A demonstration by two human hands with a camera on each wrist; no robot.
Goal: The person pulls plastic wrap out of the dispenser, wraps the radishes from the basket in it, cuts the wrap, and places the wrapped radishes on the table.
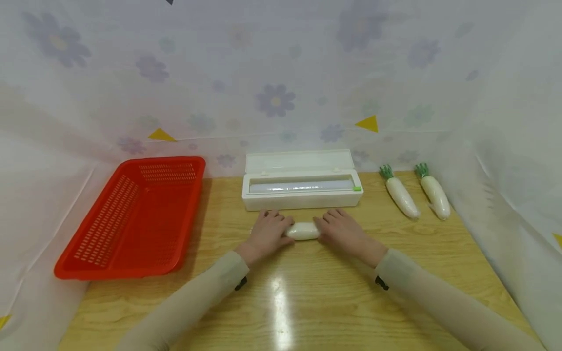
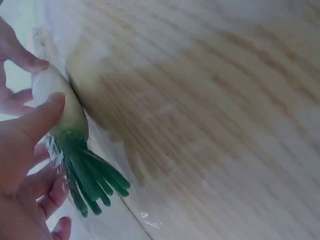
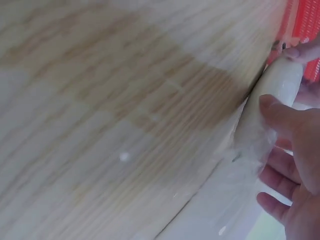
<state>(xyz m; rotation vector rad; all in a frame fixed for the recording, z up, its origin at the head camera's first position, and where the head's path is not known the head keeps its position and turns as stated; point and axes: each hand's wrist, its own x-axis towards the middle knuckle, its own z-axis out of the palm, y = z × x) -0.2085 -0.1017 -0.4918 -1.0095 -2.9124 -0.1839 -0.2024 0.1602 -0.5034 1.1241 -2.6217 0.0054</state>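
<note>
A white radish lies crosswise on the table in front of the film box, with clear film around it. My left hand grips its leafy end, thumb on the near side and fingers on the far side. Its green stalks stick out past that hand under loose film in the left wrist view. My right hand holds the other end, thumb pressed on the radish. Crumpled film spreads beyond this end in the right wrist view. In the head view the hands hide both ends.
Behind the hands stands an open white film box with a roll of film inside. A red basket occupies the left side. Two more radishes, one beside another, lie at the back right. Patterned white sheeting encloses the table.
</note>
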